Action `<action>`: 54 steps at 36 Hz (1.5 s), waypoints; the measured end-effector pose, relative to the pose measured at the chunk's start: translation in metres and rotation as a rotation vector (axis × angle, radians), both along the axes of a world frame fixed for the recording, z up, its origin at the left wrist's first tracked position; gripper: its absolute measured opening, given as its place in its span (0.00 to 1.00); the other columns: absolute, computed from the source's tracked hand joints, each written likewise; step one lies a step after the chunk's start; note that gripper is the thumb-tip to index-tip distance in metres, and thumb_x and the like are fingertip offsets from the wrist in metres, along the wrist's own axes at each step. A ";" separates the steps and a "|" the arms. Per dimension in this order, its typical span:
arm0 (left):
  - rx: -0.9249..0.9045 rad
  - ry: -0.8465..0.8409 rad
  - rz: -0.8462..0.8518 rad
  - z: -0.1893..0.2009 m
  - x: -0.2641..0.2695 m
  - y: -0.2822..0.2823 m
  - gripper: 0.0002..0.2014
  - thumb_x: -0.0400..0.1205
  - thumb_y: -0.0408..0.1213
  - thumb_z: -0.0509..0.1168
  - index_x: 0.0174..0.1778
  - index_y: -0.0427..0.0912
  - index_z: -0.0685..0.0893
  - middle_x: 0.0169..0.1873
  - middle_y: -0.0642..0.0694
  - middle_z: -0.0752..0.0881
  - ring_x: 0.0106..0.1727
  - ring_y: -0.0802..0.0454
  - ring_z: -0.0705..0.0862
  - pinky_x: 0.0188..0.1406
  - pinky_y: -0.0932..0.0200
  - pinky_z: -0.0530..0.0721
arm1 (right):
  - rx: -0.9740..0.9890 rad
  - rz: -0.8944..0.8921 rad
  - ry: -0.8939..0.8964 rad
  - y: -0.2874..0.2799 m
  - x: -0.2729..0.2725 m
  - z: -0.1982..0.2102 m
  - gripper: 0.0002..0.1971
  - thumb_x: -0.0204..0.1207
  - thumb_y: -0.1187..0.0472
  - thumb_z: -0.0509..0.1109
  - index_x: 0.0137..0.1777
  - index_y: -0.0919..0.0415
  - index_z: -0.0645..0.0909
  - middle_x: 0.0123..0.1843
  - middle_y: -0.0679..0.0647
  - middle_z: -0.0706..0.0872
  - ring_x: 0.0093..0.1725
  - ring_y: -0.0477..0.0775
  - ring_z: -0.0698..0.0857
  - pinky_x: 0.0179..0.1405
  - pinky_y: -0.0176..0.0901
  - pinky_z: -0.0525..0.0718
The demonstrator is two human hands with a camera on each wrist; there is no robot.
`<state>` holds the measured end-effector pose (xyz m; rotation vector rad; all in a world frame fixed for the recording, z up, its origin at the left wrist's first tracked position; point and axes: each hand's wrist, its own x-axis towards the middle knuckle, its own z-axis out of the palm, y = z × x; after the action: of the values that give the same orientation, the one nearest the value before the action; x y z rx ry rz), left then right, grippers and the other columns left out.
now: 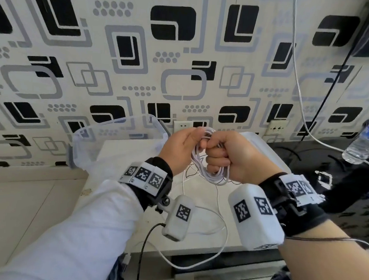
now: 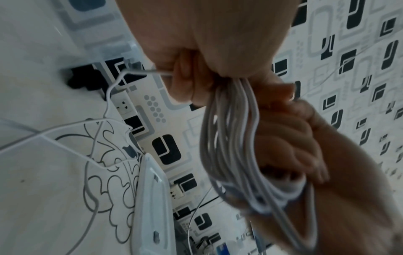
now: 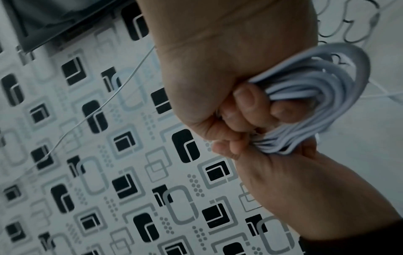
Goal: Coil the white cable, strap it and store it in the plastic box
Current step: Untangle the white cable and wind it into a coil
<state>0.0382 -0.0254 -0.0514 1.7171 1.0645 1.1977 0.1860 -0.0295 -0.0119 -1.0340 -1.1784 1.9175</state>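
Now both fists clamp the white cable (image 1: 208, 163) coil: left hand (image 1: 179, 149) at 9 o'clock, right hand (image 1: 236, 157) at 3 o'clock.

Where the two fists meet, the top of the white cable (image 1: 208, 163) coil vanishes inside the curled fingers (image 3: 246, 98), any strap is impossible to make out, and the water bottle (image 1: 365, 141) runs off the frame's right edge.

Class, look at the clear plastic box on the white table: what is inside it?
Through the clear plastic box only the patterned wall and white table show; nothing appears inside. The left hand covers its right corner. Both hands hold the white cable coil.
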 end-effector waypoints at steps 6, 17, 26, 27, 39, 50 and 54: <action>-0.069 0.017 -0.131 -0.001 0.003 -0.004 0.19 0.91 0.44 0.46 0.35 0.43 0.70 0.17 0.57 0.64 0.16 0.60 0.61 0.17 0.66 0.61 | 0.015 -0.068 0.210 -0.001 0.011 -0.003 0.10 0.72 0.70 0.49 0.33 0.61 0.67 0.14 0.47 0.59 0.12 0.45 0.55 0.21 0.39 0.51; 0.058 0.212 0.017 -0.003 0.011 -0.006 0.21 0.90 0.45 0.49 0.31 0.45 0.70 0.18 0.55 0.69 0.18 0.61 0.68 0.26 0.63 0.65 | 0.134 -0.449 0.090 0.005 0.005 -0.013 0.10 0.65 0.73 0.53 0.28 0.60 0.66 0.17 0.50 0.55 0.16 0.49 0.53 0.19 0.37 0.57; 0.109 0.297 0.093 0.007 -0.011 0.006 0.24 0.90 0.46 0.51 0.31 0.38 0.76 0.21 0.54 0.70 0.23 0.58 0.68 0.31 0.57 0.68 | 0.042 -0.206 0.367 0.006 0.013 -0.005 0.06 0.60 0.69 0.55 0.28 0.62 0.71 0.13 0.48 0.58 0.12 0.46 0.56 0.21 0.35 0.57; 0.116 0.296 0.113 0.008 -0.014 0.008 0.25 0.90 0.46 0.52 0.31 0.36 0.77 0.20 0.54 0.69 0.22 0.59 0.67 0.31 0.57 0.67 | 0.026 -0.189 0.388 0.006 0.013 -0.004 0.07 0.60 0.68 0.55 0.26 0.62 0.73 0.13 0.47 0.58 0.12 0.45 0.56 0.21 0.35 0.58; 0.087 0.435 0.322 0.007 -0.020 0.016 0.24 0.90 0.44 0.49 0.27 0.43 0.69 0.23 0.50 0.70 0.28 0.53 0.70 0.33 0.54 0.67 | -0.060 0.011 0.462 0.001 0.015 0.002 0.12 0.66 0.68 0.53 0.29 0.62 0.76 0.12 0.46 0.62 0.15 0.47 0.51 0.19 0.34 0.60; 0.040 0.469 0.130 0.001 -0.010 0.002 0.19 0.89 0.38 0.53 0.37 0.34 0.81 0.27 0.52 0.71 0.30 0.60 0.71 0.31 0.70 0.67 | -0.143 -0.250 0.818 0.014 0.041 0.001 0.06 0.67 0.66 0.57 0.32 0.58 0.73 0.14 0.46 0.64 0.14 0.43 0.59 0.23 0.31 0.59; 0.046 0.480 0.065 0.001 -0.006 -0.001 0.17 0.88 0.39 0.55 0.36 0.40 0.82 0.33 0.35 0.81 0.33 0.49 0.76 0.35 0.64 0.71 | -0.178 -0.388 0.919 0.023 0.052 -0.004 0.06 0.60 0.70 0.63 0.32 0.58 0.73 0.15 0.46 0.63 0.15 0.44 0.62 0.23 0.32 0.65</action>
<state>0.0326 -0.0263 -0.0507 2.0790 1.3884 0.8686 0.2385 -0.0068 -0.0159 -0.3132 -0.2656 1.8451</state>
